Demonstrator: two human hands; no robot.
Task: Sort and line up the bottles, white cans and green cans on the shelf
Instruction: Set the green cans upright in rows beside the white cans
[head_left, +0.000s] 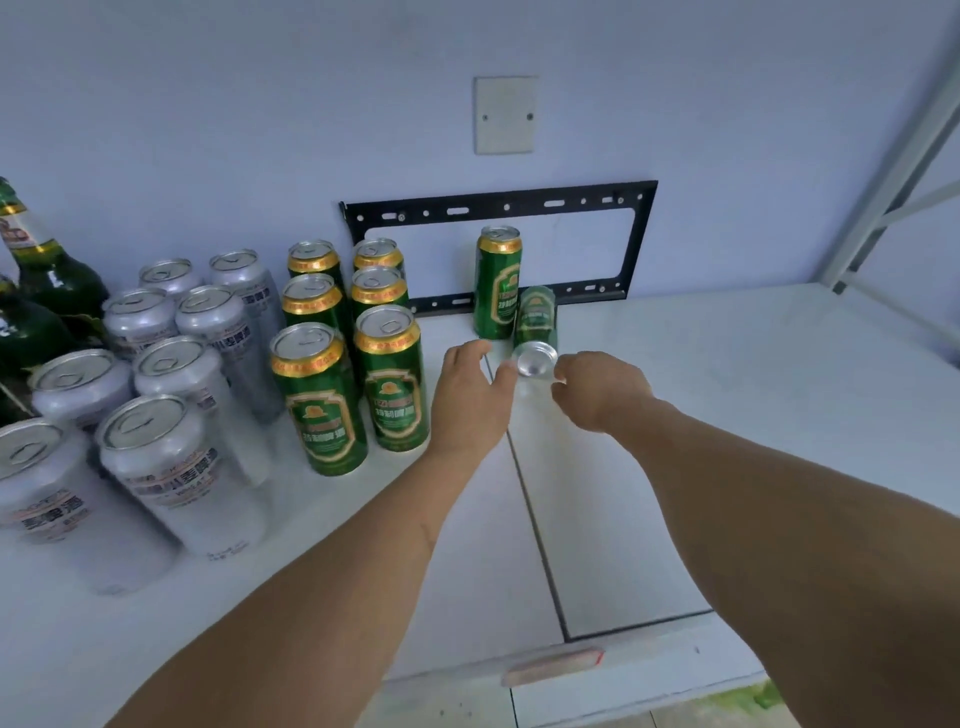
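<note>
both hands were far out over the white shelf (675, 415), on the two sides of a green can lying on its side (537, 325), its silver bottom turned to the near side. the left hand (470, 395) was at the left of that bottom, with the thumb touching or almost touching the rim and the other fingers loosely extended; it was not closed around the can. the right hand (597, 389) was at the right of the bottom with its fingers curled under, and i could not tell if they were touching the can or pinching anything.

just beside the lying can, on its left, one green can stood upright (497, 283) against the black bracket (639, 239) on the wall. further left stood the sorted green cans (353, 343) in two rows, then the white cans (171, 374), then the green bottles (41, 291) at the far left.

the main risk, in my judgement, was the round body of the lying can: a push from only one side could have rolled it away to the right or against the upright can and knocked that one down. a grip only on the smooth bottom rim could also have slipped. the left forearm was near the sorted green row, so a wide movement could have disturbed it.
</note>
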